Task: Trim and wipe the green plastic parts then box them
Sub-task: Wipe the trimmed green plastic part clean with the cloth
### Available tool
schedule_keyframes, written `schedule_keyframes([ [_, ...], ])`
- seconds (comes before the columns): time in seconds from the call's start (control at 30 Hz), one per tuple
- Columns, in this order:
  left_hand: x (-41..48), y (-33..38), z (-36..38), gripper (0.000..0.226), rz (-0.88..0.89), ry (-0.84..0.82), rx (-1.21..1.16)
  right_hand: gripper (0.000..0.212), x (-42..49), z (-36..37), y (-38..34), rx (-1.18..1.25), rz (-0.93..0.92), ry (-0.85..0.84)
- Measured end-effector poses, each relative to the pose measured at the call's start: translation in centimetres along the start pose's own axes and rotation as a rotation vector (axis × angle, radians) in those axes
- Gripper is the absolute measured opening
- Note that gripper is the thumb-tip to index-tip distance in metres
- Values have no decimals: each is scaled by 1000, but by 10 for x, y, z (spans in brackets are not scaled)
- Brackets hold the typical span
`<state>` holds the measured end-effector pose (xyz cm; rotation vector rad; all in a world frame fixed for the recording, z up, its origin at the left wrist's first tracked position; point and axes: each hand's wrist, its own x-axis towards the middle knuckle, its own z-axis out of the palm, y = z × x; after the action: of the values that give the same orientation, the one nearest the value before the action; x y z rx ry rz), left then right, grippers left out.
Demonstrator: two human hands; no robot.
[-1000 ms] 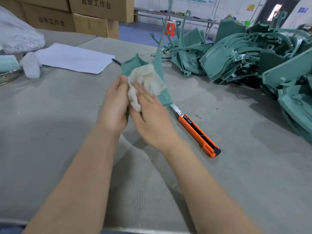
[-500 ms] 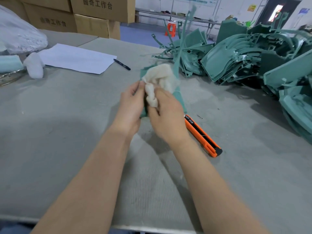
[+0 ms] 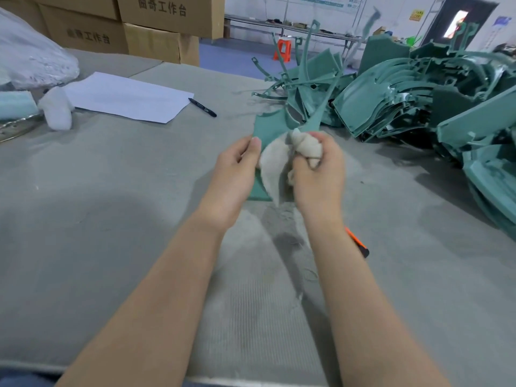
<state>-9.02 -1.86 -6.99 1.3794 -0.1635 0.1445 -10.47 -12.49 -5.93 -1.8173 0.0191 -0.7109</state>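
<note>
Two hands share one job: the left hand [image 3: 234, 174] pinches the green part [image 3: 270, 127] by its 9 o'clock edge, steadying it above the table [image 3: 111, 191] so the right hand [image 3: 318, 174], clenching the cloth [image 3: 304, 146], can wipe it

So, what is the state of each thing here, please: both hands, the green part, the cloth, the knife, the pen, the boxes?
left hand, pinches the edge of the green part
right hand, grips the bunched cloth against the part
green part, held up off the table
cloth, bunched, one flap hanging over the part
knife, lying on the table, mostly hidden
pen, lying on the table beside the paper
boxes, closed, stacked
</note>
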Motion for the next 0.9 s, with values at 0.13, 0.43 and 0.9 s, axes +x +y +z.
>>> schedule_keyframes([
  [0.13, 3, 2, -4, 28, 23, 139, 23, 46, -24, 31, 3, -355, -306, -341],
  [0.43, 6, 3, -10, 30, -43, 140, -57, 48, -15, 36, 6, -579, -276, -315],
  [0.9, 5, -8, -6, 39, -47, 23, 259, 44, 0, 17, 19, -723, -60, -191],
])
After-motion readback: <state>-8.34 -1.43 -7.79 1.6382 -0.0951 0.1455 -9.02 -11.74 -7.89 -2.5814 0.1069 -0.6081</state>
